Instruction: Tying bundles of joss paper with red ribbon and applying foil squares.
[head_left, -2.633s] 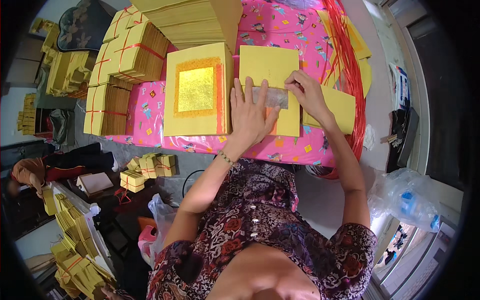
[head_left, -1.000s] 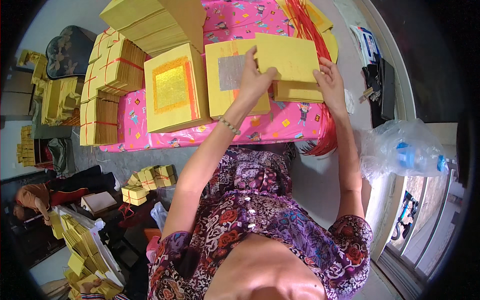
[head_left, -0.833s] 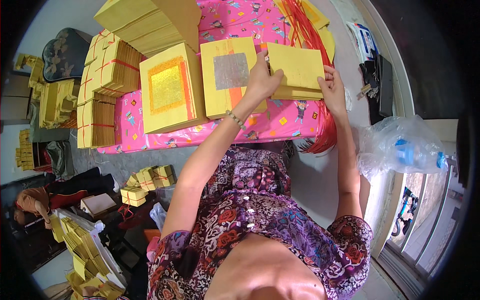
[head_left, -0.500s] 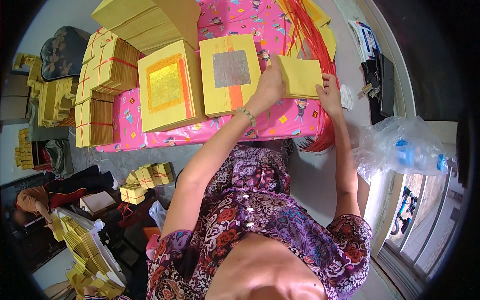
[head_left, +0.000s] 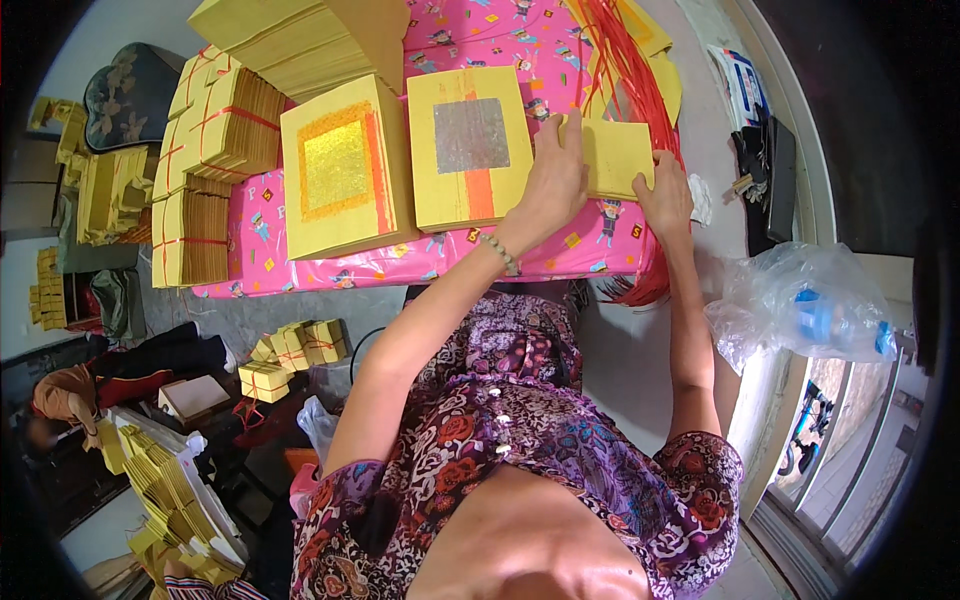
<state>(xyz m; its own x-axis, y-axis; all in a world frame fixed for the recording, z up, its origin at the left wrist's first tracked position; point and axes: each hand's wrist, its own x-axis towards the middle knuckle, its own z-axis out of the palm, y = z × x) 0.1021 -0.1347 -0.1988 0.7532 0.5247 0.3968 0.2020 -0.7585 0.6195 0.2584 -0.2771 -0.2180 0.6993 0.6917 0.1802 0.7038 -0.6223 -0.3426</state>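
Note:
On the pink patterned cover, a small wad of yellow paper (head_left: 617,158) lies to the right of the larger stacks. My left hand (head_left: 556,180) grips its left edge, some fingers hidden under the hand. At the opposite edge my right hand (head_left: 668,197) is closed, thumb and fingers pressed on the side. Just left of my left hand lies a yellow paper stack with a silver square (head_left: 472,135) over an orange band. Beyond it sits another stack with a gold square (head_left: 336,165). Red strips (head_left: 648,100) hang behind and beside my right hand.
Red-tied yellow bundles (head_left: 235,120) stand at the table's left, below a tall yellow stack (head_left: 310,45). A clear plastic bag (head_left: 800,305) hangs at right. More tied bundles (head_left: 290,355) lie lower left. At far lower left, another person's hand (head_left: 88,432) touches yellow paper.
My left hand has shifted slightly right along the wad and covers more of its left side. My right hand's fingers have curled further over the right edge. The whole view has moved slightly.

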